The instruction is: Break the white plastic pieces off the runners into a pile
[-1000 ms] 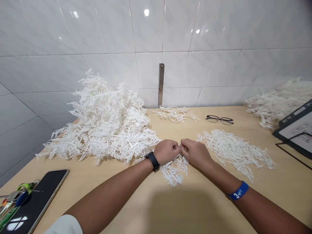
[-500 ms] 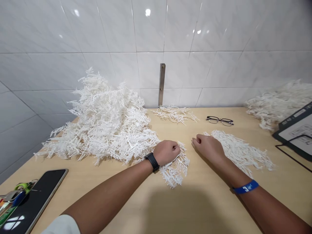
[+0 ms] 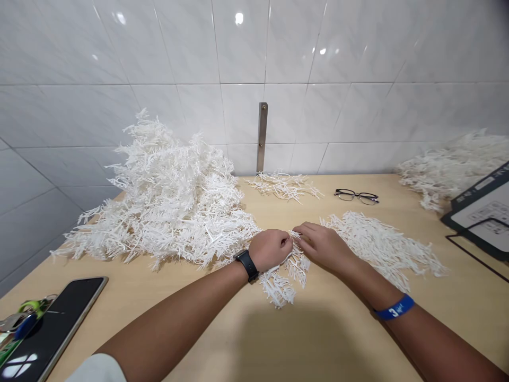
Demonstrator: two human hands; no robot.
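Note:
My left hand, with a black watch at the wrist, is closed around a bunch of white branching plastic sprigs just above the table. Sprig ends hang out below and to the right of the fist. My right hand, with a blue wristband, is beside it, its fingertips at the sprig tips by the left thumb; the fingers look pinched, though their grip is partly hidden. To the left rises a large heap of white sprigs. A flatter pile of white sprigs lies right of my right hand.
Thin white stems lie near the wall below a metal bracket. Eyeglasses sit at the back. More white strands and a dark-edged panel are at right. A phone and keys lie at front left.
My right hand has moved left from beside the right pile to the bunch at my left hand, and its fingertips now meet the sprigs. The left hand stays in place.

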